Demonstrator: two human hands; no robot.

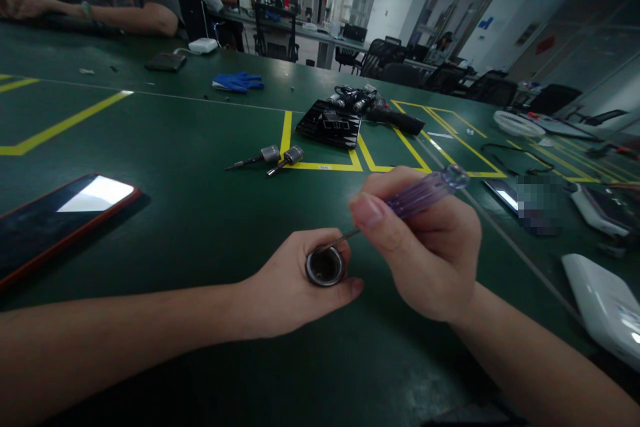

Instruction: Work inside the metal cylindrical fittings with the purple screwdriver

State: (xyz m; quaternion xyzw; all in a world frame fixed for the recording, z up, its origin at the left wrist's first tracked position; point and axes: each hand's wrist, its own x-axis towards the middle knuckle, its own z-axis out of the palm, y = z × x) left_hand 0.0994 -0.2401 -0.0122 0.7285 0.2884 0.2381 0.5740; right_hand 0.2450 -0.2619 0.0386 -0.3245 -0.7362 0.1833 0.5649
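My left hand [290,283] is wrapped round a hollow metal cylinder [309,271], its round open end tilted up towards me. Most of the cylinder is hidden inside the fist. Between the thumb and fingers of my right hand [430,260] is a screwdriver [420,197] with a clear purple handle. Its thin shaft slants down to the left, and the tip is at the rim of the cylinder's opening; whether it touches the inner wall I cannot tell. Beyond my hands, two small metal parts with shafts [270,155] lie on the green table [200,227].
A phone [60,220] in a red case lies at left. Farther back are a blue glove [238,82], a black packet [330,123] and a black flashlight-like tube [397,120]. At right sit a white device [603,307] and another phone [505,195]. A person's arm [125,19] rests across the table.
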